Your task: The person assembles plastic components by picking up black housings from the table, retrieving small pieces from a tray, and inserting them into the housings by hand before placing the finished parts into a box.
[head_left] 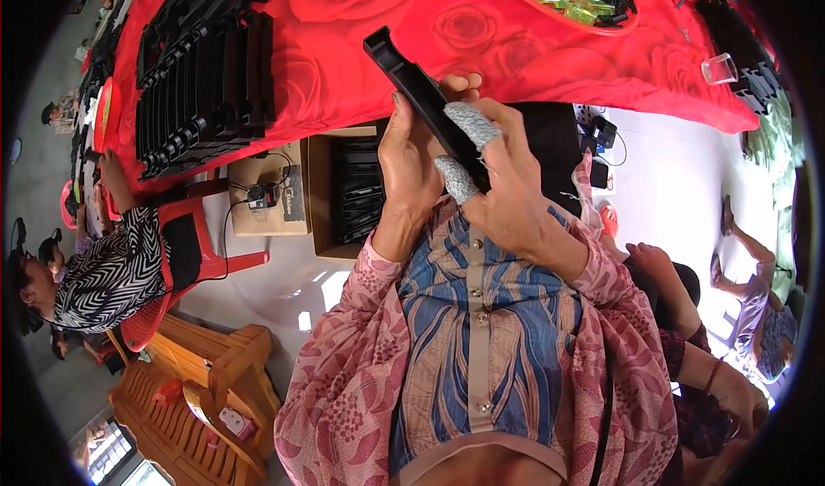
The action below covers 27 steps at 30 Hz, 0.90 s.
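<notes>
Black plastic, I'd say from here. Head view: long part [419,89] held up between both hands, by the near edge of the bench [331,56]. Left hand [406,164] clamped round its sides; right hand [509,181], wrapped fingers [473,128] clamped on its near end. Probably light, stiff, slightly slick. Best hold: long sides, mid-length.
</notes>
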Available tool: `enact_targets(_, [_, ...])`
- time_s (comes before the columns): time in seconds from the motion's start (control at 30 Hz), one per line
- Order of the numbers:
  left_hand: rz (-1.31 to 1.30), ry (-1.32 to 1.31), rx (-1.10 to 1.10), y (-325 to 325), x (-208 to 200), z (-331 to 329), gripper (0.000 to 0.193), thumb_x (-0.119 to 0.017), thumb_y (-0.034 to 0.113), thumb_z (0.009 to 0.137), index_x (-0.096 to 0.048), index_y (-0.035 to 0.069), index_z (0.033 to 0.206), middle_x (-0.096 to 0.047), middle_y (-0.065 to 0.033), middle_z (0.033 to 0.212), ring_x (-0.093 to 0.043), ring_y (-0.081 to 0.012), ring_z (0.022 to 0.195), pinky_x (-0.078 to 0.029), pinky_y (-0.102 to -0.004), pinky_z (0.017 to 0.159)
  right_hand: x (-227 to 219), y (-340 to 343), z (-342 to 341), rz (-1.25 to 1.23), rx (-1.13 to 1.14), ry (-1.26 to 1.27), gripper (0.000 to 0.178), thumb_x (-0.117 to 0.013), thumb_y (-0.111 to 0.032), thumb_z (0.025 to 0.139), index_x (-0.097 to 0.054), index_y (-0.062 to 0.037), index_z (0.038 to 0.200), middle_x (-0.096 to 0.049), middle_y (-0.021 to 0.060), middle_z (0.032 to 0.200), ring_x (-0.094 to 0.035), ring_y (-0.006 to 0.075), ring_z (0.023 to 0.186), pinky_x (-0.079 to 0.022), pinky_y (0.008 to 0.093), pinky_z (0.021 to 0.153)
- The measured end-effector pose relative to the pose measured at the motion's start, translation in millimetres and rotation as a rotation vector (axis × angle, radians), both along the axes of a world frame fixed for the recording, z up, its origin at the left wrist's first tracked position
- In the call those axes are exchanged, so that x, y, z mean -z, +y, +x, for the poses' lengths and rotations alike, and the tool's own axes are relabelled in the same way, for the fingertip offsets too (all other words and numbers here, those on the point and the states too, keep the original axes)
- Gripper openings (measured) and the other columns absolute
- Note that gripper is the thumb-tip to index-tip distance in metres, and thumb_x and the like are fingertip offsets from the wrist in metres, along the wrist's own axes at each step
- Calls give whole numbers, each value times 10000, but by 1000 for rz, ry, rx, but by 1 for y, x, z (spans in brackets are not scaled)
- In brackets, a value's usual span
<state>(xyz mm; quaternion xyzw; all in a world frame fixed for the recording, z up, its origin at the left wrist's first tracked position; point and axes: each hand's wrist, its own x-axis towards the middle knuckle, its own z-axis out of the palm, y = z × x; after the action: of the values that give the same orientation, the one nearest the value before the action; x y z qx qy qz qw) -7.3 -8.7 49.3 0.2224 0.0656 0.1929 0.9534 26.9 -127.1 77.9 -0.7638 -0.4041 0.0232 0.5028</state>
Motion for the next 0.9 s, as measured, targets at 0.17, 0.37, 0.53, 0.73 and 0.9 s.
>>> enact_targets(0.17, [28,-10,-15,-1,7,-2,500,-363,449,982,-527,11,1158,-552,-206,1203,-533,-310,1110,-431,-426,963,8,0,1,-78,-69,-89,452,-672,-2,715,-525,34,1141,-490,211,1133,-589,394,950,-518,416,765])
enact_targets(0.37, [78,22,-6,-5,1,-3,521,-337,472,983,-513,7,1141,-576,-204,1127,-550,-323,1070,-428,-423,947,5,1,3,-87,-90,-151,468,-649,6,668,-530,47,1119,-487,212,1104,-598,395,902,-527,432,700])
enact_targets(0.53, [135,0,-6,7,-3,4,553,-289,518,983,-493,13,1080,-590,-173,975,-574,-321,984,-433,-427,909,8,-2,7,-120,-161,-154,494,-653,-1,641,-533,54,1117,-488,206,1103,-607,383,875,-532,421,681])
enact_targets(0.73, [171,17,-5,7,-18,9,553,-266,538,981,-450,32,1105,-549,-125,831,-571,-300,866,-463,-413,829,21,1,11,-38,-180,-157,543,-644,20,575,-533,76,1104,-497,239,1096,-609,399,878,-533,408,681])
enact_targets(0.9, [172,69,-43,5,-13,10,508,-318,526,976,-461,43,1044,-466,-92,763,-519,-273,788,-434,-398,764,30,2,14,23,-219,-147,460,-658,-15,554,-521,44,989,-474,249,1045,-602,412,735,-517,445,597])
